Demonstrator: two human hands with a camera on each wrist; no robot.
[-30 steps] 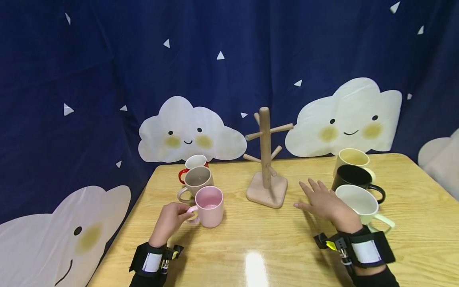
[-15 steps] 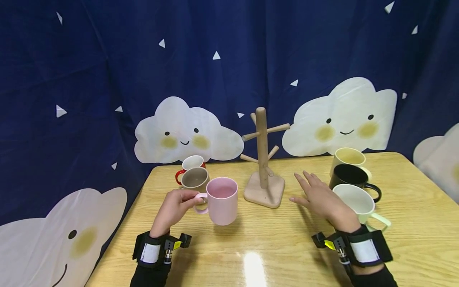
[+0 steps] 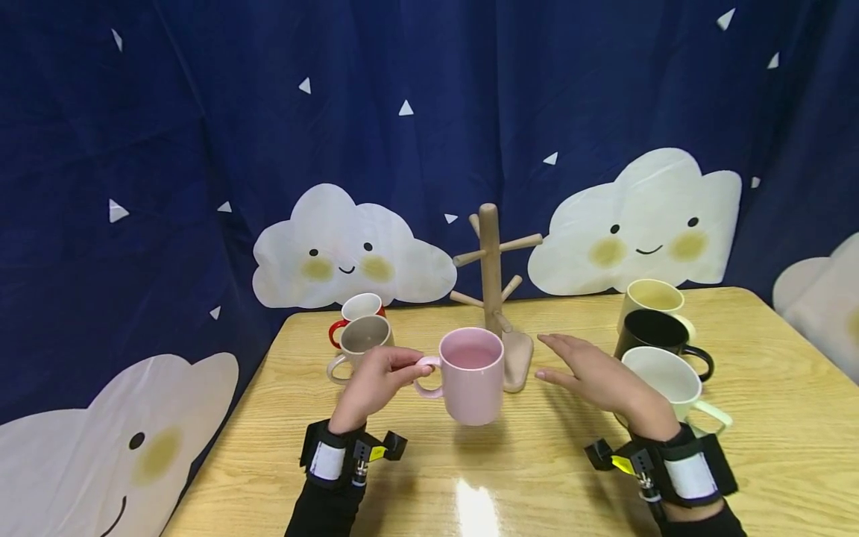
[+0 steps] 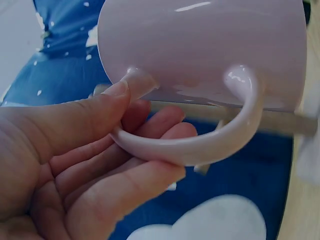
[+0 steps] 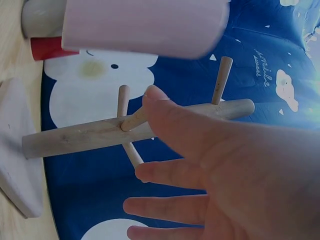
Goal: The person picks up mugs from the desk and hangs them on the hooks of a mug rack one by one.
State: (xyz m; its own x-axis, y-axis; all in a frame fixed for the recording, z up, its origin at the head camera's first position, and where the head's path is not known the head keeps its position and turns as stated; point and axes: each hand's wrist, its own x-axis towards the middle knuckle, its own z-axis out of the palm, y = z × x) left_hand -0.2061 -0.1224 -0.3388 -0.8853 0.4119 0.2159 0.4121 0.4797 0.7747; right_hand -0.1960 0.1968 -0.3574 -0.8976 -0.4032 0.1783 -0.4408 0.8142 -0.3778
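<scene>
A pink mug [image 3: 473,384] hangs upright above the middle of the table, its handle toward the left. My left hand [image 3: 379,380] pinches that handle; in the left wrist view the thumb and fingers are curled around the mug's handle [image 4: 195,150]. Behind the mug stands a wooden mug tree [image 3: 491,276] with bare pegs, part of its base hidden by the mug. To the right of the mug, my right hand [image 3: 604,380] hovers with fingers straight and holds nothing. The right wrist view has the mug tree's post [image 5: 80,137] beyond the thumb.
On the left, a grey-beige mug [image 3: 365,335] stands before a red mug [image 3: 362,306] with a white inside. On the right are a yellow mug [image 3: 654,294], a black mug [image 3: 654,332] and a pale mint-white mug [image 3: 671,380]. A dark blue curtain [image 3: 429,149] hangs behind the table.
My left hand has lifted the pink mug off the table and carried it right, to in front of the mug tree. My right hand has shifted slightly and its wrist has turned a little.
</scene>
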